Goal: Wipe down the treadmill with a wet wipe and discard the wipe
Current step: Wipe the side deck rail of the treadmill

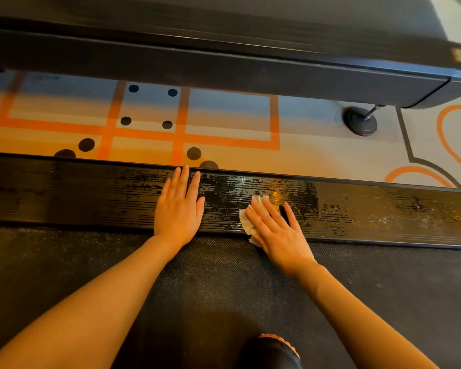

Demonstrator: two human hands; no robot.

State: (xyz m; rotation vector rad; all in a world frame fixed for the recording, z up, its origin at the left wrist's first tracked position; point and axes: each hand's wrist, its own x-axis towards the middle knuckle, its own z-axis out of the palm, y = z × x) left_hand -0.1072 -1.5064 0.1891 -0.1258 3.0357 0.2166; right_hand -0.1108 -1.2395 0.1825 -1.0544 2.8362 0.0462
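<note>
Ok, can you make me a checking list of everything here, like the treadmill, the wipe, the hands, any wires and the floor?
Surface: ribbed black side rail of the treadmill, wet and shiny around the wipe, dusty specks toward the right; textured belt below it.
Job's things: white wet wipe pressed on the rail under the right hand.
Clutter: nothing seen.
Hands: left hand flat on the rail, fingers straight; right hand flat on the wipe.
Cables: nothing seen.
Surroundings: patterned floor with orange lines and black dots; second machine beyond, on a round foot.
</note>
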